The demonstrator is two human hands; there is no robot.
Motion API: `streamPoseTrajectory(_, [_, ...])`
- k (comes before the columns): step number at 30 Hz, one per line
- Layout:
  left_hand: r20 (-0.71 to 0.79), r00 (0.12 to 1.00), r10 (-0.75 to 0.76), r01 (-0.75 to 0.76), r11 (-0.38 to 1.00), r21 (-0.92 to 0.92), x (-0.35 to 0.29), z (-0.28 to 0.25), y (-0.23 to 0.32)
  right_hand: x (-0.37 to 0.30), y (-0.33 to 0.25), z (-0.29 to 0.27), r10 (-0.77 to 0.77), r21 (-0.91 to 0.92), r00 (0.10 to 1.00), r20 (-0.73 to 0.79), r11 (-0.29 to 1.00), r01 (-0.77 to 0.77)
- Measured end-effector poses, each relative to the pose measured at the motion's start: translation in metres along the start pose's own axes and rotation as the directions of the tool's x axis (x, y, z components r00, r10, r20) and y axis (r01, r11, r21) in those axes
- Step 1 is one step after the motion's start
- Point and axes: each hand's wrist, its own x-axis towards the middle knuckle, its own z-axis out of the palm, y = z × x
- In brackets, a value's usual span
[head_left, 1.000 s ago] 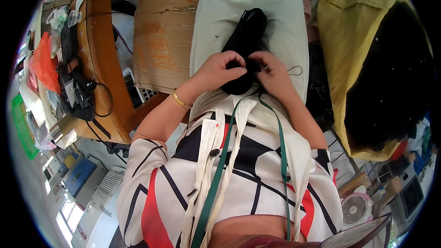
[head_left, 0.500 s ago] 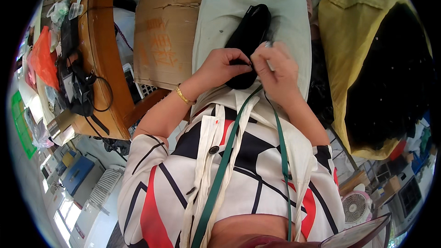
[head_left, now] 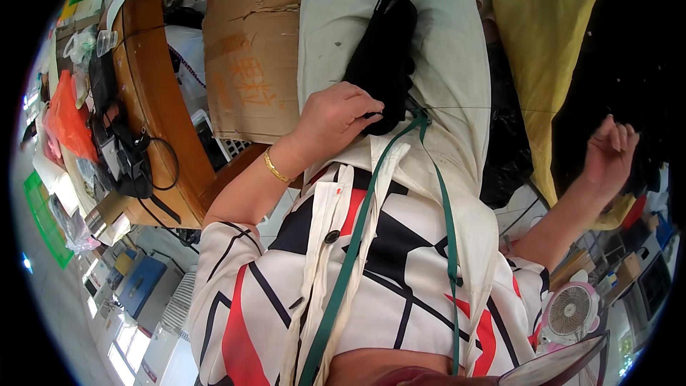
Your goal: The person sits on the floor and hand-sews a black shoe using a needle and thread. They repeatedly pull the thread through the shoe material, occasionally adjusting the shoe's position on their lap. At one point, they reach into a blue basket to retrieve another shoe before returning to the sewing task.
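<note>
A long black piece of soft cloth (head_left: 382, 50), its exact kind unclear, lies on the pale cloth over my lap. Its far end narrows and carries a small tag; its right edge is bumpy. My left hand (head_left: 339, 114) pinches the near left edge of it, thumb against fingers. From there a thin dark thread (head_left: 464, 107) runs taut to the right. Out over the black heap, my right hand (head_left: 612, 150) is closed at the fingertips on that thread; whether a needle is there I cannot make out. A green cord (head_left: 368, 204) hangs down my front to the lap.
On the right stands a yellow sack (head_left: 536, 50) with a black heap (head_left: 622, 64) in it. A cardboard box (head_left: 246, 57) and a wooden chair (head_left: 153, 100) flank my left, with black straps (head_left: 128, 150) on the chair. A pink fan (head_left: 569, 311) is at lower right.
My right hand has swung from beside my left hand far out to the right, drawing the thread straight. My left hand stays at the black cloth, which has shifted slightly.
</note>
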Motion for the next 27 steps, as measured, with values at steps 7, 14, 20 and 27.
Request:
streamPoseTrajectory(7, [-0.002, 1.0, -0.023, 0.023, 1.0, 0.015, 0.004, 0.004, -0.008, 0.013, -0.048, -0.066, -0.484, -0.194, 0.841, -0.244, 0.874, 0.446])
streamPoseTrajectory(14, [-0.03, 0.995, -0.095, 0.097, 0.992, 0.081, 0.003, 0.012, -0.008, 0.011, 0.099, 0.009, -0.406, -0.724, 0.901, -0.149, 0.666, 0.18])
streamPoseTrajectory(20, [-0.055, 0.998, 0.028, -0.019, 0.989, 0.146, 0.0, 0.012, -0.01, -0.033, 0.222, 0.059, 0.525, -0.886, 0.847, 0.086, 0.429, -0.177])
streamPoseTrajectory(27, [-0.107, 0.96, 0.26, -0.219, 0.93, 0.296, -0.012, 0.018, -0.019, -0.05, 0.253, 0.06, 0.646, -0.937, 0.691, 0.325, 0.119, 0.329])
